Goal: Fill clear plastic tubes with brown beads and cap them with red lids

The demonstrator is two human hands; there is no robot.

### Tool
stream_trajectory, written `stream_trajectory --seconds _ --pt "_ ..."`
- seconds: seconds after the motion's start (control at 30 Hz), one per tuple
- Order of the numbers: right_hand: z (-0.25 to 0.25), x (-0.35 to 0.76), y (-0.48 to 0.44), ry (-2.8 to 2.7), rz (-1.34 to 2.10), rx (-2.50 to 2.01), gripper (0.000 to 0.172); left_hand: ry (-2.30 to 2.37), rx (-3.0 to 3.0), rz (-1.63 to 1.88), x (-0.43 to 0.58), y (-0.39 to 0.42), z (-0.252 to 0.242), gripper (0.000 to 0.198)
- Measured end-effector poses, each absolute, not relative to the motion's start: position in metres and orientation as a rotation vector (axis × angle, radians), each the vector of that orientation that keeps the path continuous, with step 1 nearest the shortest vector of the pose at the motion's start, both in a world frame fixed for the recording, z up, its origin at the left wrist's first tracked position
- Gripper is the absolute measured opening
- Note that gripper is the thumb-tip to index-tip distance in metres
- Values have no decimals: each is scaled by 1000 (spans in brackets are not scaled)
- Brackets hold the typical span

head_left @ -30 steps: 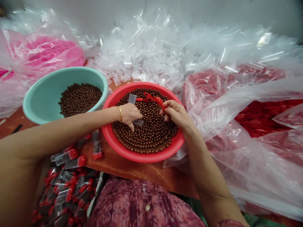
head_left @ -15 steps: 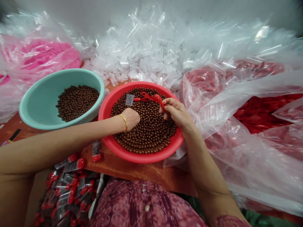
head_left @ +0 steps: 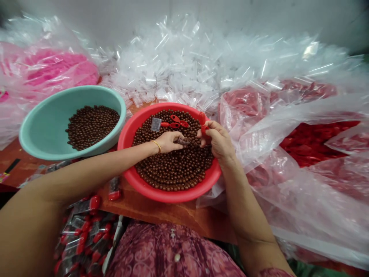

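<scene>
A red basin (head_left: 170,197) holds many brown chocolate balls (head_left: 170,169). Over them, my left hand (head_left: 168,142), with a gold bangle at the wrist, is closed on a small clear plastic box (head_left: 183,141) that looks brown inside. My right hand (head_left: 217,138) pinches a red plastic cap (head_left: 202,119) with a rounded end at the basin's right rim. A gap separates the two hands. On the balls farther back lie several loose red caps (head_left: 178,122) and another clear box (head_left: 156,124).
To the left stands a teal basin (head_left: 37,115) with more brown balls. Clear boxes (head_left: 173,69) are heaped behind. Bags of pink pieces (head_left: 60,69) and red pieces (head_left: 314,142) flank the basins. Capped boxes (head_left: 83,238) are piled low at the left.
My left hand has risen out of the balls and moved right, and the clear box in it now shows. My right hand has turned the red cap upward, apart from the loose ones.
</scene>
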State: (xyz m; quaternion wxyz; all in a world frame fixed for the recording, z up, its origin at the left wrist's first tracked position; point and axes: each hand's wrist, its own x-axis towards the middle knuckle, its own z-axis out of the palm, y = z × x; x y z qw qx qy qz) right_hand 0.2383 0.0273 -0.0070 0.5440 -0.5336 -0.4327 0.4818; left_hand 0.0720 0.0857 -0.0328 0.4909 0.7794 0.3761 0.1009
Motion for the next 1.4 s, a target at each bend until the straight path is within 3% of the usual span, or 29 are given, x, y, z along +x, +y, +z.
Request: stream_trajectory --seconds 0.27,0.7,0.83,1.07,1.17,1.4 --pt "-5 237 26 -879 1200 -1208 27 663 1375 454 45 59 -2 28" --pt "-10 231 23 -1067 1126 -1299 17 587 1178 618 37 51 -5 44" --pt "-12 231 24 -1084 1131 -1300 29 571 1233 621 38 51 -5 40" --pt "-4 224 16 -1287 1060 -1328 33 583 1270 536 40 46 -1 19" --pt "-1 220 14 -1138 1196 -1307 39 609 1284 515 40 46 -1 14" --pt "2 216 16 -960 1434 -1314 32 557 1304 497 40 45 1 13"
